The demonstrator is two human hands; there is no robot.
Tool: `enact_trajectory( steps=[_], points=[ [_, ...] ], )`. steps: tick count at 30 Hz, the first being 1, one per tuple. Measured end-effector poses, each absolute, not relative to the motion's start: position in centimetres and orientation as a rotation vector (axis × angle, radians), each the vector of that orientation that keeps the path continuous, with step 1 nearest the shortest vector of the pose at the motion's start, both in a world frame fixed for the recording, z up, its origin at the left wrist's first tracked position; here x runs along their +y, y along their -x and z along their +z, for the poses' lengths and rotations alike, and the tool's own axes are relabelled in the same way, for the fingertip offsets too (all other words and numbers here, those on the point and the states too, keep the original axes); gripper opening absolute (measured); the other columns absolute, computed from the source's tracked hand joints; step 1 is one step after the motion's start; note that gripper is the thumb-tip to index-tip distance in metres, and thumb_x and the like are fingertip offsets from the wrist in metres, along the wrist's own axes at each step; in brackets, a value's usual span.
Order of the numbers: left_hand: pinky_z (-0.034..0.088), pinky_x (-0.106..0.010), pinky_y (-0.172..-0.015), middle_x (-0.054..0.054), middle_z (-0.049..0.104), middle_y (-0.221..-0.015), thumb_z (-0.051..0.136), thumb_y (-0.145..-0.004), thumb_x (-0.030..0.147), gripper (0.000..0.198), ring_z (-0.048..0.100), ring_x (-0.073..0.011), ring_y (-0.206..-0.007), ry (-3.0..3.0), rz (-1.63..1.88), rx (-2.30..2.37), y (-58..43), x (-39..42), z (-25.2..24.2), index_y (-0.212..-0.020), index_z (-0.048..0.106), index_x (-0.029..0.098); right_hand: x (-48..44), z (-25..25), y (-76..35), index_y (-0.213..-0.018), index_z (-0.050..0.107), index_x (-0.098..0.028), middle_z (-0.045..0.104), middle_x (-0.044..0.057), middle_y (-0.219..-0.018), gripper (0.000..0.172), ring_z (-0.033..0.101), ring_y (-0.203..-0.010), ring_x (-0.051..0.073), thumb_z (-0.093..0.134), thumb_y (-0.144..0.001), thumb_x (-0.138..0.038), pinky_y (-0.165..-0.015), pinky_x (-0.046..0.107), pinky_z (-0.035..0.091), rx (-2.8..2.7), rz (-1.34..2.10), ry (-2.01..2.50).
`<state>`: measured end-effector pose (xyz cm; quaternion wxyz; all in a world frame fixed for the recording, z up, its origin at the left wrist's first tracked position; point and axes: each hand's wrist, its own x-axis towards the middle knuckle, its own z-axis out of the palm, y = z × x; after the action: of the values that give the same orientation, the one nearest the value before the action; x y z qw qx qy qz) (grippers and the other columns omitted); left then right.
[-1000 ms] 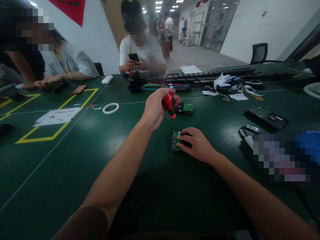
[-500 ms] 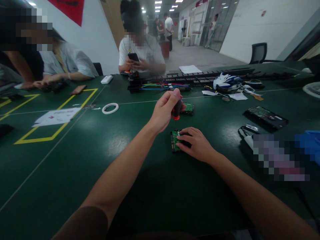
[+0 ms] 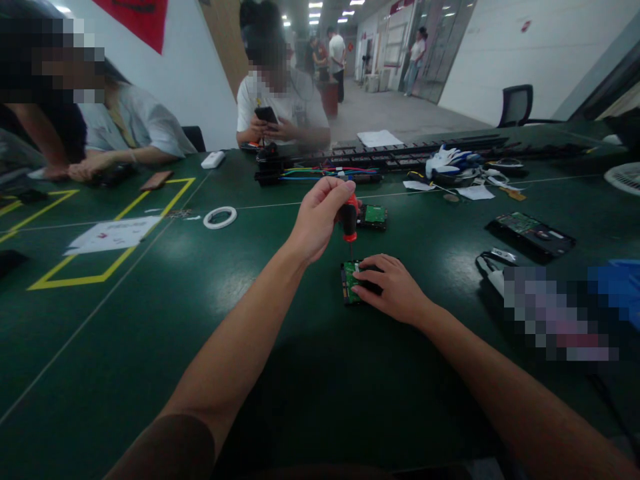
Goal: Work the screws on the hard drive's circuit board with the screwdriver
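Observation:
My left hand (image 3: 317,220) is closed around the top of a red and black screwdriver (image 3: 350,219), held upright. Its thin shaft points down at the far edge of a hard drive (image 3: 349,283) with a green circuit board facing up; whether the tip sits in a screw is too small to tell. My right hand (image 3: 393,288) lies over the right part of that drive, fingers bent, gripping it against the table and hiding much of it. Just beyond the screwdriver lies a second hard drive (image 3: 375,216), also board side up.
On the green table (image 3: 165,347), another drive (image 3: 533,235) lies at right. A white ring (image 3: 220,217) and printed paper (image 3: 113,233) are at left. Gloves (image 3: 450,162), wires (image 3: 320,175) and long black racks (image 3: 400,159) lie further back. Other people sit across the table; one holds a phone (image 3: 266,115).
My left hand has turned on the screwdriver and shifted slightly left, showing more of the handle. The right hand and the drive under it have stayed put.

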<state>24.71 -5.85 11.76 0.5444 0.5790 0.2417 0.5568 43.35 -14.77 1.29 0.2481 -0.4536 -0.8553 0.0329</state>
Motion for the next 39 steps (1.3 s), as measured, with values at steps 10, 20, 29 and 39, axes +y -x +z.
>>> enact_trajectory(
  steps=[10, 20, 29, 39],
  points=[
    [0.054, -0.024, -0.068, 0.001, 0.067, -0.075, 0.071, -0.090, 0.028, 0.008, 0.064, -0.0111, -0.070, -1.581, 1.456, 0.672, -23.8, -6.0, 12.7, -0.087, 0.069, 0.021, -14.7, 1.1, -43.5, -0.116, 0.077, -0.026, 0.069, 0.010, -0.124, 0.026, 0.063, -0.118, 0.029, 0.066, -0.099, -0.042, -0.106, 0.056, 0.048, -2.323, 0.084, 1.214],
    [0.062, -0.030, -0.081, -0.002, 0.069, -0.087, 0.050, -0.101, 0.035, 0.018, 0.070, -0.0139, -0.081, -1.350, 1.331, 0.585, -24.7, -6.5, 12.6, -0.092, 0.061, 0.023, -14.8, 1.2, -43.4, -0.115, 0.077, -0.026, 0.070, 0.010, -0.124, 0.025, 0.064, -0.119, 0.029, 0.066, -0.099, -0.042, -0.107, 0.056, 0.048, -2.313, 0.089, 1.222],
    [0.057, -0.023, -0.068, 0.004, 0.062, -0.076, 0.069, -0.095, 0.053, 0.031, 0.068, -0.0105, -0.070, -1.392, 1.363, 0.572, -25.5, -6.3, 11.5, -0.094, 0.053, 0.026, -14.7, 1.3, -43.3, -0.116, 0.077, -0.025, 0.070, 0.011, -0.125, 0.027, 0.064, -0.119, 0.029, 0.066, -0.099, -0.043, -0.108, 0.055, 0.048, -2.322, 0.101, 1.231],
    [0.054, -0.024, -0.065, 0.000, 0.072, -0.082, 0.072, -0.095, 0.046, 0.029, 0.068, -0.0103, -0.070, -1.384, 1.381, 0.614, -25.3, -6.5, 11.9, -0.093, 0.054, 0.023, -14.8, 1.3, -43.2, -0.116, 0.076, -0.027, 0.069, 0.010, -0.125, 0.025, 0.063, -0.120, 0.029, 0.066, -0.099, -0.042, -0.108, 0.057, 0.048, -2.312, 0.087, 1.232]
  ],
)
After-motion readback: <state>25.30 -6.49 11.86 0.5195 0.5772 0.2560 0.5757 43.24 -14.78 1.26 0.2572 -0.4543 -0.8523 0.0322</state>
